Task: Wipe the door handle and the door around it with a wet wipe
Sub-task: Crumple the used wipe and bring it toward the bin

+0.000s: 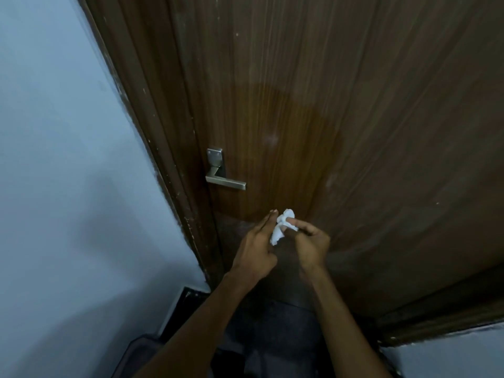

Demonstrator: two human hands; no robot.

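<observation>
Door: the door is dark brown wood veneer with fine vertical grain; scattered pale specks and scuffs mark its face. A broad patch to the right of and above the handle reads warmer and glossier than the duller surface around it.
Handle: the door handle is a brushed-metal lever, square in section, running level to the right from a rectangular back plate with visible screw heads. It sits near the door's left edge, and nothing touches it.
Frame: the door frame is dark moulded wood, chipped pale along the edge where it meets the wall.
Wall: the wall is smooth, flat, pale blue-grey.
Wipe: the wet wipe is white, crumpled and bunched into a soft wad, held between both hands below and slightly right of the handle, apart from it.
Left hand: the left hand has straight fingers laid flat against the wipe's left side, not closed round it.
Right hand: the right hand is curled, pinching the wipe with the fingertips, which are partly wrapped in its folds.
Contact with door: it cannot be told whether the wipe touches the door.
</observation>
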